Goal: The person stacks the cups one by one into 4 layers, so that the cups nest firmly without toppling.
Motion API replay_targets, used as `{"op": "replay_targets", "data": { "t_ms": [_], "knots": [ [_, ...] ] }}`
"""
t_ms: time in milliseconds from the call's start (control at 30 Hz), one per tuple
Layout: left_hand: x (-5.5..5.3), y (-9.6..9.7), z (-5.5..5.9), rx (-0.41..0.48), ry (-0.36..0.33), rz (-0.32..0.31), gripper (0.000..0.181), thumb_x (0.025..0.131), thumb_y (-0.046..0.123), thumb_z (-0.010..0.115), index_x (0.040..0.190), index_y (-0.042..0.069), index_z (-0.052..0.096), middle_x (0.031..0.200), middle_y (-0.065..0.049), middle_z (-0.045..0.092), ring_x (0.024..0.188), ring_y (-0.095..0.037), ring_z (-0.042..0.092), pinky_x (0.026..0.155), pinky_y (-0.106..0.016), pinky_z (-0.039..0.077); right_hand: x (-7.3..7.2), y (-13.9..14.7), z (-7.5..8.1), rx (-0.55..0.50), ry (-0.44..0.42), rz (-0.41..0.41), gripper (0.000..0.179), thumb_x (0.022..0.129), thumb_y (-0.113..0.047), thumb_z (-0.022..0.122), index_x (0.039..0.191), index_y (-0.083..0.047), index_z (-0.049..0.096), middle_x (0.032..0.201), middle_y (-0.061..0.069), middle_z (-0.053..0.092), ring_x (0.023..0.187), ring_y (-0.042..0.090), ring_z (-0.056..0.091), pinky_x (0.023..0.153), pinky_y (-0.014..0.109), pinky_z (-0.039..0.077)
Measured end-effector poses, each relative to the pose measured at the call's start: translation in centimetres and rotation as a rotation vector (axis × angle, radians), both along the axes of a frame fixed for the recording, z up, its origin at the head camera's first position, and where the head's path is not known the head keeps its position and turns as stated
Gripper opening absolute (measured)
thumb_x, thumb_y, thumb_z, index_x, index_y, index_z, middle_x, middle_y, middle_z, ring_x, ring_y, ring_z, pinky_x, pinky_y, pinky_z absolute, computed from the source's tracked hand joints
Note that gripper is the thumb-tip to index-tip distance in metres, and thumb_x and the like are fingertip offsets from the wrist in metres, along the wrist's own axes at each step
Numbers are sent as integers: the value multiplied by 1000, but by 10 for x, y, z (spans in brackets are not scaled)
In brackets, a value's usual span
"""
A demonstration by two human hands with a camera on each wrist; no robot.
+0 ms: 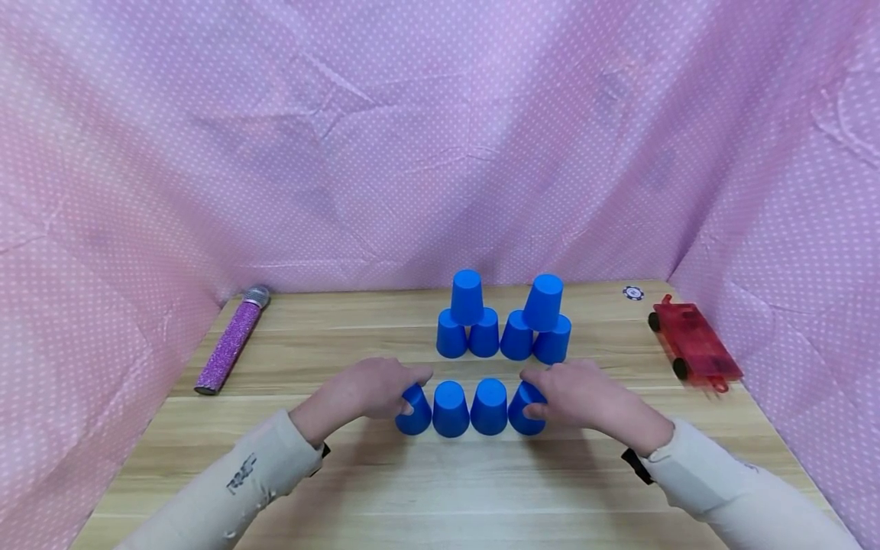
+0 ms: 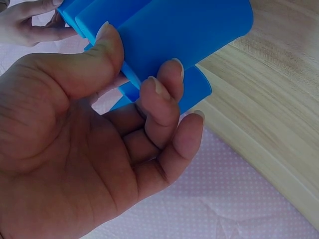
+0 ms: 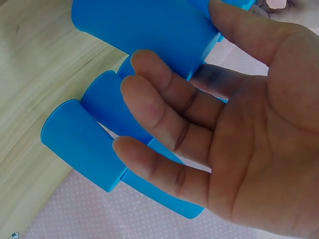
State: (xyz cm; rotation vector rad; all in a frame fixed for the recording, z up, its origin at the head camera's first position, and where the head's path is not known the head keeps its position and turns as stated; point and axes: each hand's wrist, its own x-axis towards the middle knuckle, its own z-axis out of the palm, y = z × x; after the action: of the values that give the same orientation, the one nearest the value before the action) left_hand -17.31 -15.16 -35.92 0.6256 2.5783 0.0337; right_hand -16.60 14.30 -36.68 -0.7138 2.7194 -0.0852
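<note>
Four blue cups stand mouth down in a row on the desk (image 1: 440, 496), between and just in front of the person's hands. The left hand (image 1: 371, 389) is at the left end of the row, its thumb and forefinger set apart by little more than the cup's body and pinching the left end cup (image 1: 418, 415); its other fingers curl loosely. The right hand (image 1: 584, 393) mirrors it, with thumb and forefinger on the right end cup (image 1: 519, 417) and the other fingers bent and spread. How firmly either one grips is hard to tell, since the forefingers are partly hidden in the wrist views. The two middle cups (image 1: 450, 410) (image 1: 489, 409) stand between the hands, untouched by them.

Behind the row, well within the desk, are two stacks of three cups: the left stack (image 1: 467, 298) and the right stack (image 1: 543, 303), each with one cup resting across two, all mouth down. The cups' insides are hidden.

A microphone (image 1: 234, 340) lies far left; a chip (image 1: 633, 292) and a red car (image 1: 697, 340) lie to the right. Pink dotted cloth (image 1: 412, 153) hangs behind.
</note>
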Motion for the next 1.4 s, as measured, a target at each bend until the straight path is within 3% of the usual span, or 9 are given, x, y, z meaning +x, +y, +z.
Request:
{"op": "replay_targets", "data": {
  "t_ms": [600, 867, 1133, 1400],
  "knots": [
    [-1, -3, 0, 37, -11, 14, 39, 90, 30, 75, 123, 26, 54, 95, 3, 69, 83, -15, 61, 79, -37, 57, -3, 1, -3, -41, -9, 4, 33, 89, -39, 75, 108, -14, 65, 78, -3, 67, 60, 12, 55, 58, 28, 51],
    [-2, -5, -1, 37, -24, 21, 34, 90, 31, 75, 116, 27, 54, 91, 4, 67, 80, -16, 60, 75, -36, 55, -2, 0, -1, -47, -12, 6, 34, 89, -40, 75, 110, -14, 65, 77, -3, 67, 61, 12, 55, 58, 29, 51],
    [-3, -7, 0, 57, -35, 18, 37, 91, 35, 73, 124, 28, 55, 98, 4, 69, 85, -16, 61, 81, -38, 55, -2, 1, -2, -49, -10, -1, 34, 89, -39, 75, 110, -14, 66, 77, -3, 67, 61, 12, 55, 59, 29, 51],
    [-4, -11, 2, 74, -57, 22, 29, 93, 35, 71, 117, 29, 55, 92, 6, 67, 81, -15, 60, 74, -35, 52, -1, 1, -2, -53, -11, 1, 35, 89, -39, 75, 111, -14, 66, 77, -3, 67, 61, 12, 55, 59, 29, 51]
  ]
}}
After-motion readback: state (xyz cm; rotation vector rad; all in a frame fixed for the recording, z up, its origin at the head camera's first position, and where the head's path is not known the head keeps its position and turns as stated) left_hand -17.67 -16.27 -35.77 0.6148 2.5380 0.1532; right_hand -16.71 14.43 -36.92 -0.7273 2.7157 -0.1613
